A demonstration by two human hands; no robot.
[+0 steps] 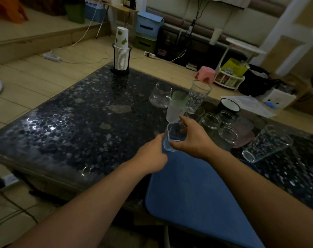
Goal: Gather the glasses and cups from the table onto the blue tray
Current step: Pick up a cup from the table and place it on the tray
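Note:
A clear glass (pixel 171 138) sits at the far left corner of the blue tray (pixel 193 194). My left hand (pixel 152 158) touches its left side and my right hand (pixel 193 138) wraps it from the right. Behind them stand a frosted cup with a green top (pixel 177 108), a clear handled mug (pixel 160 94) and a tall patterned glass (pixel 198 97). To the right are several glass jars (pixel 221 126), a pink cup (pixel 245 135), a black mug (pixel 230 104) and a patterned tumbler (pixel 266 144), tilted over.
The dark pebble-pattern table (pixel 80 126) carries a rack of stacked paper cups (pixel 121 51) at its far edge. Beyond it on the floor are a pink stool (pixel 205 75), a white rack (pixel 229 79), storage boxes and cables.

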